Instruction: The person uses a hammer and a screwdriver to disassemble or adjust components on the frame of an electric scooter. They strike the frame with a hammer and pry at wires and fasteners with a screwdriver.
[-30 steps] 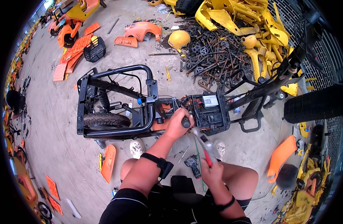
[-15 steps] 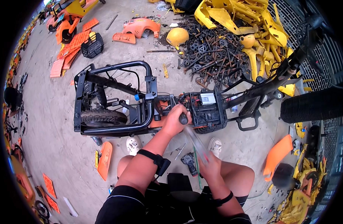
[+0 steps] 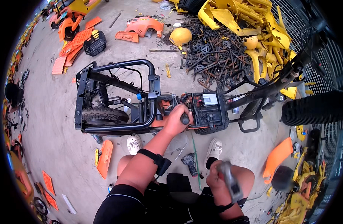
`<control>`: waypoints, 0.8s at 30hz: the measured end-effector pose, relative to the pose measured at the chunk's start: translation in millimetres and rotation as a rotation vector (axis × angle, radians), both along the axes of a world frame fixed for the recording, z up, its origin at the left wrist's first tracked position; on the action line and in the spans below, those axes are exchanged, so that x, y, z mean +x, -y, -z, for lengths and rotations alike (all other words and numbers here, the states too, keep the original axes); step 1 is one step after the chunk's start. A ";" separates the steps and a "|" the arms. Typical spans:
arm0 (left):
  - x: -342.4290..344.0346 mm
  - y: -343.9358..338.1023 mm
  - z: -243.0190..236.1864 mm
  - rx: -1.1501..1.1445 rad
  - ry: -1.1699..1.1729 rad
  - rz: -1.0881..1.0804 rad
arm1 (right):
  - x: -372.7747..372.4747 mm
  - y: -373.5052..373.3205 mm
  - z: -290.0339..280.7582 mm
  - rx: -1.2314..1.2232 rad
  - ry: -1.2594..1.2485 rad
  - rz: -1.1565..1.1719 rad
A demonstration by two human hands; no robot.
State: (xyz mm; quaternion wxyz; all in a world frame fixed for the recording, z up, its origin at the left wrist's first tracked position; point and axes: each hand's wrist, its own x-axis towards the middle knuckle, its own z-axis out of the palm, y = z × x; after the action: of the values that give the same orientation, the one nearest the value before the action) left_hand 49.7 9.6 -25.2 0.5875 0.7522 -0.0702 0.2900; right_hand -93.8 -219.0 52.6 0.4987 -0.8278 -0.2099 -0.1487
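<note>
A stripped electric scooter (image 3: pixel 153 93) with a black tubular frame stretches across in front of me, its rear wheel (image 3: pixel 104 116) at the left. Over its middle, my left hand (image 3: pixel 177 120) is closed around a black tool handle (image 3: pixel 184 118). The handle's rounded end sticks out of the fist toward me; the tool's other end is hidden. Right of the fist sits a black battery bay with a silver box (image 3: pixel 210 99). Low over my right thigh, my right hand (image 3: pixel 215 176) grips a grey metal hand tool (image 3: pixel 232 183), smeared by motion, its exact kind unclear.
A cordless drill (image 3: pixel 189 164) lies on the floor between my feet. Orange panels (image 3: pixel 105 159) lie at both sides. Beyond the scooter are a heap of rusty metal parts (image 3: pixel 220 52) and yellow plastic covers (image 3: pixel 250 18). A black ribbed cylinder (image 3: pixel 311 111) juts in at right.
My right hand has swung the metal tool down and right, away from my left fist toward my thigh. My left hand keeps its grip on the handle. The view has shifted slightly.
</note>
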 end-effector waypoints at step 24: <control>-1.8 -2.0 4.2 0.047 0.005 0.015 | 1.7 -30.7 -30.6 -0.283 -0.236 0.201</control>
State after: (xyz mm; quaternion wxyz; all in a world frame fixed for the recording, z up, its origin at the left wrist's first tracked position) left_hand 47.9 11.7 -29.3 0.5717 0.7645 -0.0843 0.2858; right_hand -92.1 -188.3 83.2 0.3815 -0.9179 -0.0851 -0.0686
